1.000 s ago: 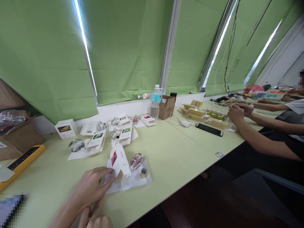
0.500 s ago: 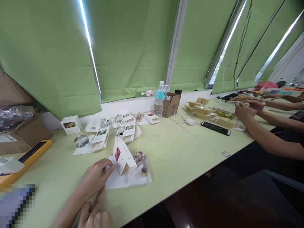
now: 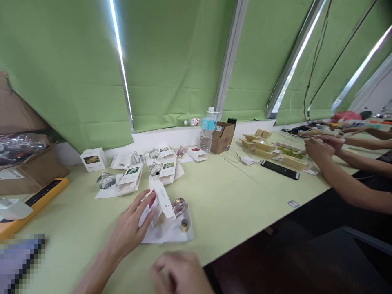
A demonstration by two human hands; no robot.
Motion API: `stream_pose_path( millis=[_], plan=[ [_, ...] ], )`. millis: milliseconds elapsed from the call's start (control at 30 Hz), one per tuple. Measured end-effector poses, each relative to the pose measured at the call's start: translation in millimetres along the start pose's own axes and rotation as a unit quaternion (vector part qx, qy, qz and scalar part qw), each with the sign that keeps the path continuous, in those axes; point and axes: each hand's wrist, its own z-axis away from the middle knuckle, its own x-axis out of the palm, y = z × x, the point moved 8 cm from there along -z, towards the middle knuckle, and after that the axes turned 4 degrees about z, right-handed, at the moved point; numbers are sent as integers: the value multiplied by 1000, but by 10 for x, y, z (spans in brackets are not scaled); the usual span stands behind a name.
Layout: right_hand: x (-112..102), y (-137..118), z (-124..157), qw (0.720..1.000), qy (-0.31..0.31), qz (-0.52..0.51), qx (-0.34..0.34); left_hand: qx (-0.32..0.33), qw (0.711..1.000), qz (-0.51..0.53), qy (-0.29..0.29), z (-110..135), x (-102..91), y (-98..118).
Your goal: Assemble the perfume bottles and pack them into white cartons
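Note:
My left hand (image 3: 130, 228) has its spread fingers against a white carton with a pink label (image 3: 161, 202), which stands tilted on a white paper sheet (image 3: 180, 233). Just right of the carton lies a glass perfume bottle with a pink tint (image 3: 179, 206), and a small gold cap (image 3: 184, 225) stands below it on the sheet. My right hand (image 3: 180, 272) is blurred at the bottom of the view, near the table's front edge and apart from the carton. Nothing shows in it.
Several glass bottles (image 3: 106, 180) and white cartons (image 3: 130, 177) sit on papers behind my hands. A water bottle (image 3: 207, 130) and a cardboard box (image 3: 222, 138) stand by the window. To the right, a co-worker's hands (image 3: 318, 148) are over tan trays (image 3: 272, 149), beside a phone (image 3: 280, 170).
The carton has turned and stands more steeply, its pink label now mostly hidden. My right hand has moved right, and the view has shifted slightly.

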Motion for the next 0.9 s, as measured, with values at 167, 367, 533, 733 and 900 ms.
stream_pose_path(
  millis=[167,367,533,733,900],
  plan=[
    [-973,840,-173,980,89,1,181,-49,999,-4,-1,0,63,-184],
    [-747,846,-616,996,-59,34,65,-101,995,16,-12,8,190,-512],
    [-633,845,-774,993,-98,62,37,-145,989,18,-1,-2,195,-630],
    [-632,1004,-905,995,-71,45,53,-160,986,51,-10,-2,192,-642],
    [-675,1140,-976,995,-40,56,69,-101,994,50,-12,7,230,-563]
  ],
)
